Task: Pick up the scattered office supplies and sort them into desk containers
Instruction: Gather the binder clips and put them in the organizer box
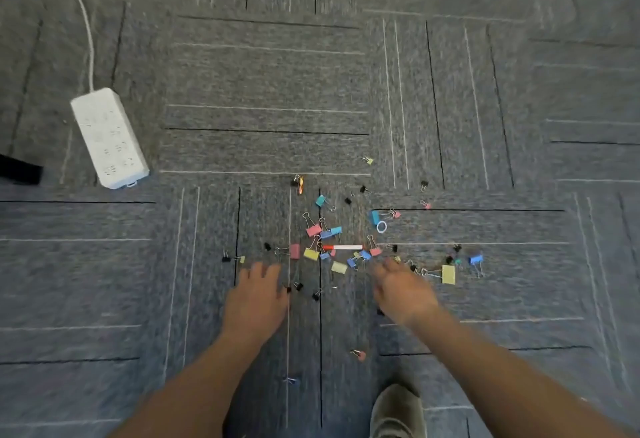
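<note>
Several coloured and black binder clips lie scattered on the grey carpet, among them a large yellow clip [448, 274], a pink clip [314, 230] and a blue clip [476, 259]. A white pen with a red cap [343, 247] lies flat in the middle of the pile. A blue eraser [374, 218] and a small white ring [381, 226] sit beside it. My left hand [258, 294] hovers open, palm down, just short of the pile. My right hand [401, 287] reaches in at the pile's near right edge, blurred, with fingers spread and nothing held.
A white power strip [110, 138] with its cord lies on the carpet at the left. A dark object [19, 169] pokes in at the left edge. My shoe [398, 411] stands at the bottom. A lone pink clip [359, 354] lies between my arms.
</note>
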`<state>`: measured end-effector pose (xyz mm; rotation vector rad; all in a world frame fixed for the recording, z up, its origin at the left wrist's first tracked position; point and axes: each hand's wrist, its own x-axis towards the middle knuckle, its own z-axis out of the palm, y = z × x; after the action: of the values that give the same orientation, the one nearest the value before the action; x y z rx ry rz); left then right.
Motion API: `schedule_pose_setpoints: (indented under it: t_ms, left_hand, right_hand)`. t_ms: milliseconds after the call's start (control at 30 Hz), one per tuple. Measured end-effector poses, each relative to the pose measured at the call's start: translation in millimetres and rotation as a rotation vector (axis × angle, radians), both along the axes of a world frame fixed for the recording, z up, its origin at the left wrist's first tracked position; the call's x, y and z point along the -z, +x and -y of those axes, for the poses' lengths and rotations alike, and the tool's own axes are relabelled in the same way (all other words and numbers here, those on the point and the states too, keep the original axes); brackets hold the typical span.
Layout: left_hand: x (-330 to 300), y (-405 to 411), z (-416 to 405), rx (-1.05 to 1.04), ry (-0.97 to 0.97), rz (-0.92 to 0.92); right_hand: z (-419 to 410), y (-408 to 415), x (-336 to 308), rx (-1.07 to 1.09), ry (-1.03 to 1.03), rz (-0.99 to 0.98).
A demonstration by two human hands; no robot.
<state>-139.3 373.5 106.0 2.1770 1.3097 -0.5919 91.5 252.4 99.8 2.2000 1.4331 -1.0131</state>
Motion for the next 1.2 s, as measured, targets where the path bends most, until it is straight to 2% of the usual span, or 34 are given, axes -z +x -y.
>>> schedule_pose_setpoints:
  t_ms: [100, 167, 267, 333, 467, 567, 633, 733, 900, 1033, 1200]
  left_hand:
    - [71.6, -11.2, -8.8, -0.122, 0.009, -0.139]
    - [108.4, -21.6, -11.5, -0.209, 0.009, -0.157]
    - [144.1, -25.8, -8.1, -0.235, 0.139, -0.043]
    - [157.5, -21.8, -4.2, -0.15, 0.261, 0.042]
    - [161.0, -22.5, -7.9, 0.134, 0.327, 0.119]
    - [158.7, -17.7, -6.9, 0.349, 0.278, 0.16]
    - [161.3, 0.3, 1.3, 0.42, 0.262, 0.194]
    - [170.4, 30.4, 15.1, 0.396, 0.287, 0.207]
    - [178.9, 39.8, 27.7, 0.279, 0.439, 0.329]
    - [178.9, 42.8, 21.8, 0.345, 0.499, 0.383]
    - [173.4, 39.7, 9.8, 0.485, 0.471, 0.455]
  right_hand:
    - [3.4, 12.0, 64.7, -0.036, 0.066, 0.075]
    - [7.0, 13.7, 97.1, 0.029, 0.109, 0.09]
    - [16.4, 4.3, 130.3, 0.122, 0.31, 0.04]
    - [24.3, -7.8, 144.1, 0.1, 0.466, -0.015]
    - [28.8, -31.4, 160.6, 0.014, 0.632, -0.055]
    - [21.2, -34.4, 163.1, -0.029, 0.601, -0.035]
    - [11.8, -29.0, 165.0, -0.032, 0.568, 0.015]
    - [-1.4, -21.6, 168.2, -0.001, 0.578, 0.048]
    - [10.3, -6.0, 172.5, 0.026, 0.802, 0.096]
    - [17.2, 6.1, 174.7, -0.028, 0.842, 0.137]
    - [25.5, 4.6, 168.6, -0.132, 0.83, -0.006]
